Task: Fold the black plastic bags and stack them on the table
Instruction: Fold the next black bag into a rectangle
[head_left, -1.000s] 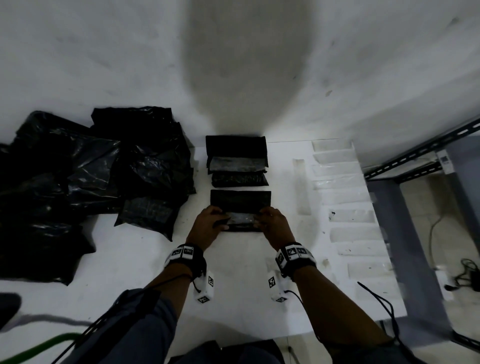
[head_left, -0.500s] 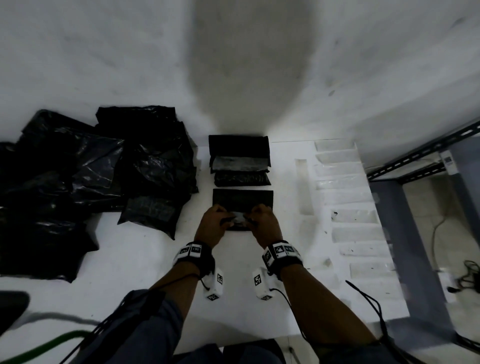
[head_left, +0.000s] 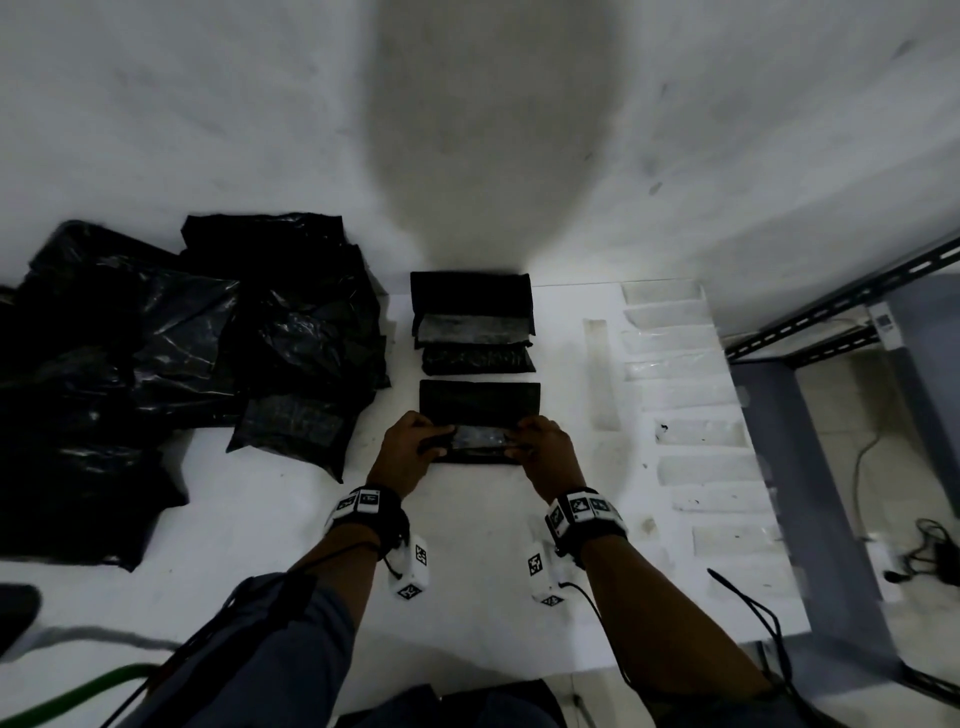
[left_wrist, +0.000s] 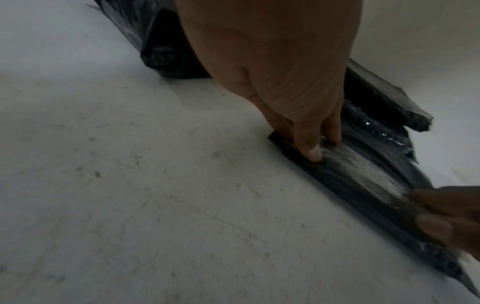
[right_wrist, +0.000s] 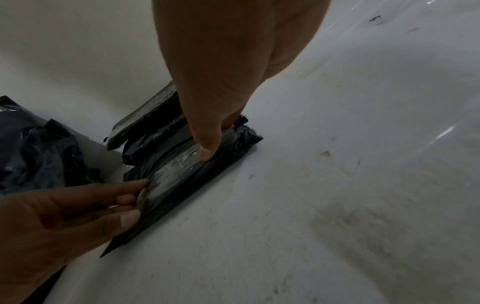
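Taking the bag being folded as the landmark, the loose heap of unfolded black bags lies well to its left on the white table, probably kept there as the supply to draw from. Next comes the left hand, at the bag's left near corner: its thumb and fingertips curl over and pinch the rolled near edge, likely to keep that end from springing open, since the film looks slick and springy. The bag itself lies flat in front of the person, its near edge turned over into a glossy roll. Just beyond its far edge sits the stack of folded bags, close by so the finished one can go straight on top. At the bag's right near corner the right hand mirrors the left, thumb and fingers pinching the same fold, so both ends turn over evenly. Well to the right of the bag, clear plastic pieces lie in a row.
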